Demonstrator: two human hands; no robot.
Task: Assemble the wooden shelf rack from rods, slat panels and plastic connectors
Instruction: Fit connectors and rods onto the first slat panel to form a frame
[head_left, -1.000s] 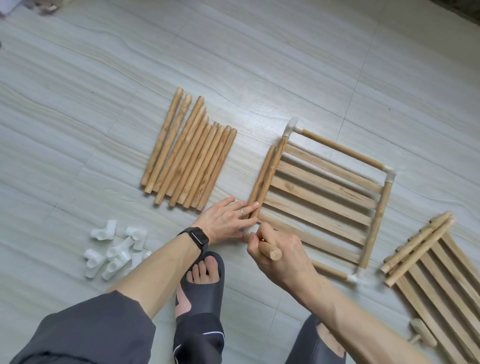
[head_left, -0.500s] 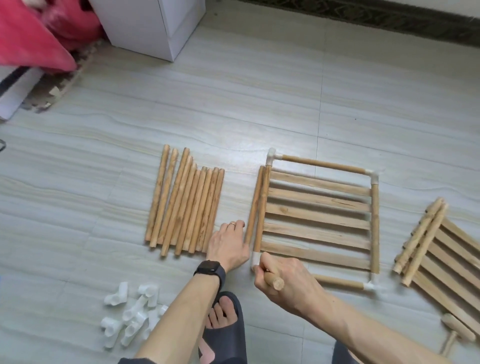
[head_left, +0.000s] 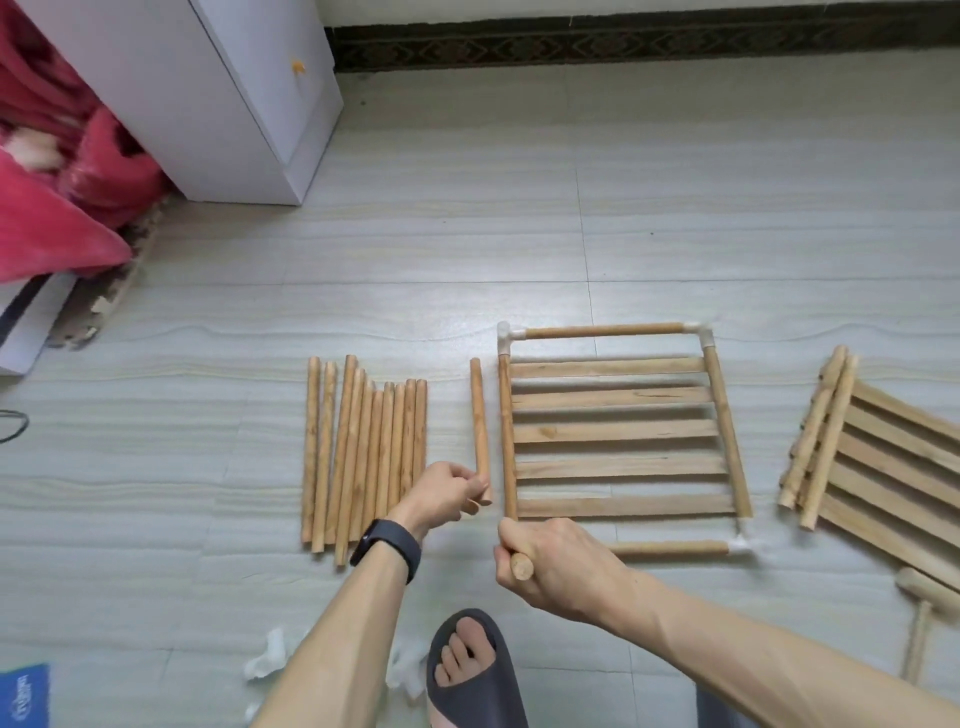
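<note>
Head view: I see 1 slat panel (head_left: 618, 431) framed on the floor, 3 corner connectors (head_left: 503, 332) showing, 4th corner hidden under right hand (head_left: 558, 569), which grips a rod end (head_left: 521, 565); rod pile (head_left: 363, 457) and second panel (head_left: 883, 467) unused, so early. Left hand (head_left: 447, 491) pinches loose rod (head_left: 480, 426) at its near end; long axis near-to-far, just beside frame.

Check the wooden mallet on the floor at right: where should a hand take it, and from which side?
Grip the handle near its free end, coming from above on the person's side. The mallet lies flat with the handle pointing toward the person, clear of other parts, while its head sits close to the loose slat panel.
</note>
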